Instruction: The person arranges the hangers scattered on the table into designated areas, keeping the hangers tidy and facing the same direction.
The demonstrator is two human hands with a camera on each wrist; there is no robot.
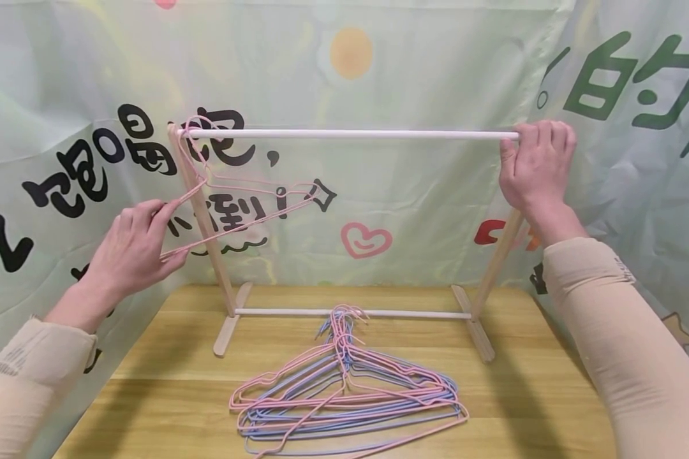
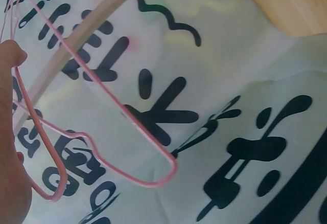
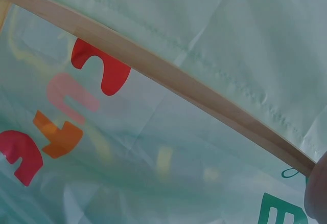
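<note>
My left hand [image 1: 129,248] holds pink wire hangers [image 1: 252,223] by their near end, to the left of the rack. Their hooks are at the left end of the rack's white top bar [image 1: 350,134]; whether each one sits over it I cannot tell. In the left wrist view, two rounded pink hanger ends [image 2: 94,79] show beside the thumb. At the bar's other end my right hand [image 1: 538,162] grips the top corner of the rack, hiding the joint. The right wrist view shows the wooden post [image 3: 168,68] and a bit of that hand.
Pink and blue wire hangers [image 1: 341,328] lie in a stack on the wooden table [image 1: 166,382], hooks against the rack's lower white bar [image 1: 413,314]. The rack stands on two wooden feet [image 1: 225,335]. A printed cloth [image 1: 436,76] hangs behind and at both sides.
</note>
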